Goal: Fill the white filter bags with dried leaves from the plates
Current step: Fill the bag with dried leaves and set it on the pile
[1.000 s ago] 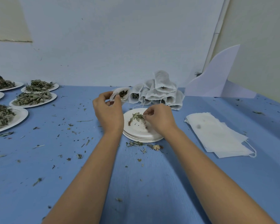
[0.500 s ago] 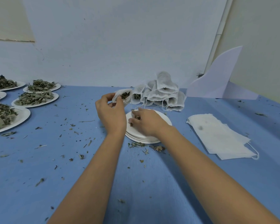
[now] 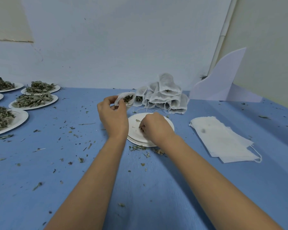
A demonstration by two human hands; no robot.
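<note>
A blue counter [image 3: 156,188] fills the lower frame and meets a pale wall [image 3: 123,47] behind. At upper right a white board [image 3: 223,83] with a curved edge stands in the corner, below a thin white pipe [image 3: 224,30]. A beige patch [image 3: 8,19] covers the wall at upper left.

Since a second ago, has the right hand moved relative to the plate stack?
Yes. The right hand has slid left across the plate stack, toward its middle, and now pinches dried leaves there.
</note>
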